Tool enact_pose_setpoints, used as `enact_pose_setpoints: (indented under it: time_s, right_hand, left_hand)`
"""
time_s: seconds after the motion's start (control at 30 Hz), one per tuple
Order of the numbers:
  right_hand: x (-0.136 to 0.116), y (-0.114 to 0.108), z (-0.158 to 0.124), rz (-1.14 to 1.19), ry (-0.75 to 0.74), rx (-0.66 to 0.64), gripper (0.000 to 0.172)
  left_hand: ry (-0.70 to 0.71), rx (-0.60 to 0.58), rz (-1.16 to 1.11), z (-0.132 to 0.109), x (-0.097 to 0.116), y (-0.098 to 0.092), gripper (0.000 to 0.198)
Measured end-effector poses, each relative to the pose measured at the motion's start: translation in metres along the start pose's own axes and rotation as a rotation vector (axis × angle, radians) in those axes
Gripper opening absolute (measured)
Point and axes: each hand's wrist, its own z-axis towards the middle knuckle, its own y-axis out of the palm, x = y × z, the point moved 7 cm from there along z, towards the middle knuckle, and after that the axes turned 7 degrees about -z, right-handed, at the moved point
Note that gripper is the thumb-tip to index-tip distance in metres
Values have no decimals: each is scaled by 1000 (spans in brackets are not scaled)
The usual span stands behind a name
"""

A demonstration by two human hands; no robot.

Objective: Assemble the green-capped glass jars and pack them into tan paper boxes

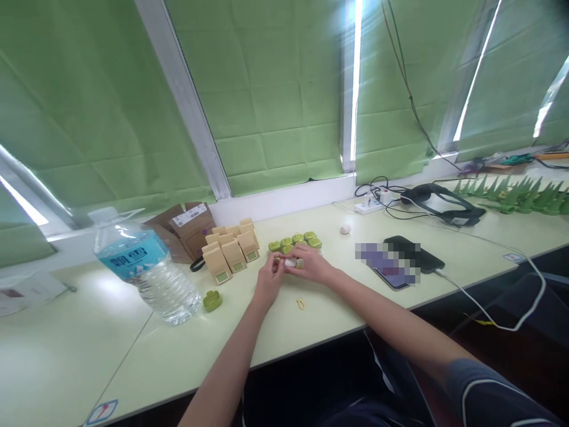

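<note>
Both hands meet over the table, fingers closed around a small white object whose kind I cannot make out. My left hand pinches it from the left, and my right hand grips its right side. Just beyond the fingers sit several small green cases in close rows, some partly hidden by the hands. A small yellow loop lies on the table nearer to me. To the left rests a single green flower-shaped piece.
Small kraft paper bags stand left of the hands, before an open cardboard box. A large water bottle leans further left. Rightward are a pale lump, two phones, a power strip, a black headset and cables.
</note>
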Motion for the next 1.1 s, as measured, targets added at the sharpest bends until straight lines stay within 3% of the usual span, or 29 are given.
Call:
enact_pose_setpoints:
  time_s: [0.33, 0.77, 0.93, 1.1]
  right_hand:
    - [1, 0, -1, 66, 12, 23, 16]
    - [-9, -2, -1, -21, 6, 83, 9]
    - [-9, -1, -1, -29, -27, 100, 17]
    - [-3, -9, 1, 49, 7, 86, 33]
  left_hand:
    - [12, 2, 34, -2, 4, -1, 36]
    - [13, 5, 17, -1, 1, 2, 29]
    - [-10, 20, -101, 0, 1, 1, 34]
    - [17, 151, -198, 5, 8, -12, 43]
